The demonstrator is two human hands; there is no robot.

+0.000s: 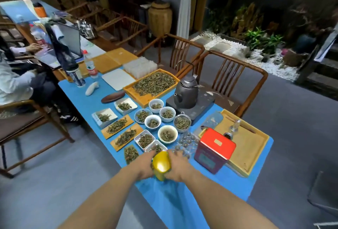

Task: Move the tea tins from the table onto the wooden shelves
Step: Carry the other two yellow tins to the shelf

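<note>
A long table [95, 99] under a blue cloth ran away from the camera, with two wooden armchairs [232, 82] drawn up along its far right side. Two tea tins were in view. The larger, a square red tin [214, 151], stood upright near the table's right end, just beside a big shallow wooden tray [256, 148]. The smaller, a yellow tin [161, 164], sat at the near edge of the cloth, clasped between both hands: the left hand [144, 165] pressed on its left side and the right hand [180, 164] on its right, fingers curled around the body. Whether it rested on the cloth or was just lifted could not be told.

Behind the tins, one dark kettle [186, 94] stood on a black heating base. One large orange tray [152, 85] of loose leaf lay left of it. Six round white bowls [167, 134] of tea leaves crowded the middle, the nearest close beyond the yellow tin, alongside a cluster of small clear glass cups [186, 142]. Four square white dishes and three flat wooden boards of leaf filled the left. A seated person [14, 82] worked at the far left.
</note>
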